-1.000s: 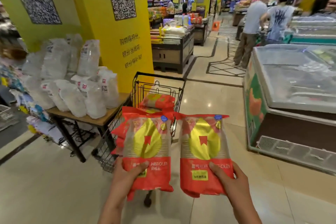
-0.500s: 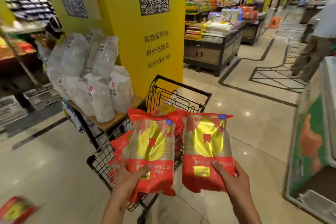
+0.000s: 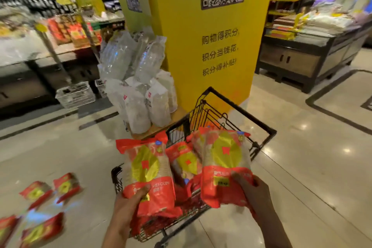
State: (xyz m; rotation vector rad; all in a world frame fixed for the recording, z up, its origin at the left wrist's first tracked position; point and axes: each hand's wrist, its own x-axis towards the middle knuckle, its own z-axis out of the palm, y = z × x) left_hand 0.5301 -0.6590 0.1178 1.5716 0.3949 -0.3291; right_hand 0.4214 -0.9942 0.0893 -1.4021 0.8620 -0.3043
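My left grip rises from the bottom edge with the forearm slanting up and to the right. Its thumb lies flat across the lower red band of the left red-and-gold plastic packet and its fingers are hidden behind, so it is clamped on that packet. My right grip comes in from the lower right, thumb pressed beside a small yellow label and fingers curled round the edge of the right red-and-gold plastic packet, clamped likewise. Both packets stand upright, side by side and slightly apart, above the near end of the black wire shopping cart. Each has a red top and base, a clear middle with a gold leaf-shaped emblem, and a small blue sticker near the top. Similar red packets lie inside the cart, and blurred ones lie on the pale tiled floor to the left.
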